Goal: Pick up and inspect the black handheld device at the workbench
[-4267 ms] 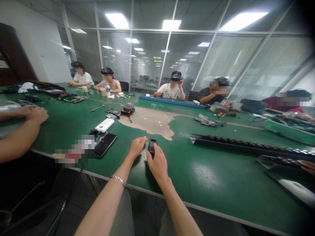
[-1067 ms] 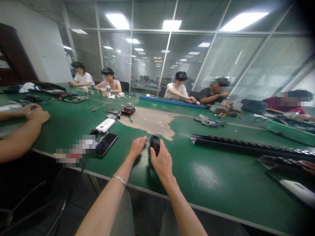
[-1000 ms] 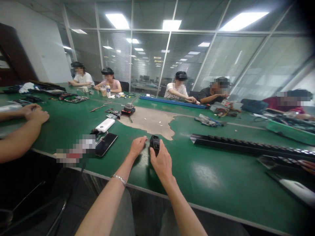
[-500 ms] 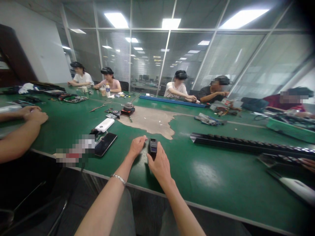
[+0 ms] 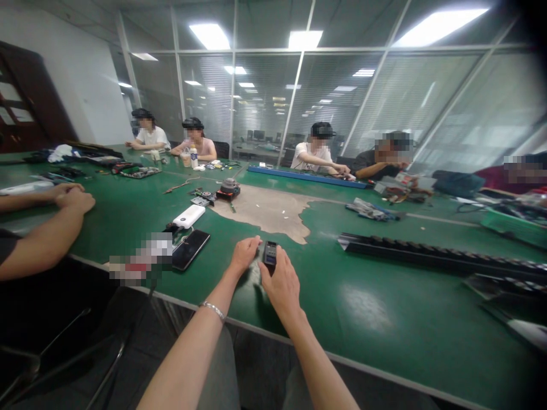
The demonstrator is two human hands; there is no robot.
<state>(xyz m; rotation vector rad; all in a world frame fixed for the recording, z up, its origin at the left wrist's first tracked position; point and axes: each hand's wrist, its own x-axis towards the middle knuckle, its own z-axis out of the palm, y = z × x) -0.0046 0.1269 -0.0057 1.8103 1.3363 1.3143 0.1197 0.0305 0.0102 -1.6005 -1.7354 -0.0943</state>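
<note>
A small black device (image 5: 270, 253) with a little screen is upright over the green table (image 5: 325, 319), near its front edge. My right hand (image 5: 281, 280) holds it from the right, thumb on the near left side and fingers along the far side. Just left of the device is my left hand (image 5: 247, 254), apart from it, its fingers bent together and pointing forward; whether anything is inside them is hidden. A silver bracelet (image 5: 213, 309) circles my left wrist.
A phone (image 5: 191, 249) and a white power bank (image 5: 189, 217) lie to the left. Beyond my hands is a bare brown patch (image 5: 265, 210). A long black rail (image 5: 410, 253) lies right. A neighbour's hands (image 5: 74, 196) rest at left; several people sit opposite.
The view has turned slightly left, so everything sits further right in the picture. The device leans back a little differently in my right hand.
</note>
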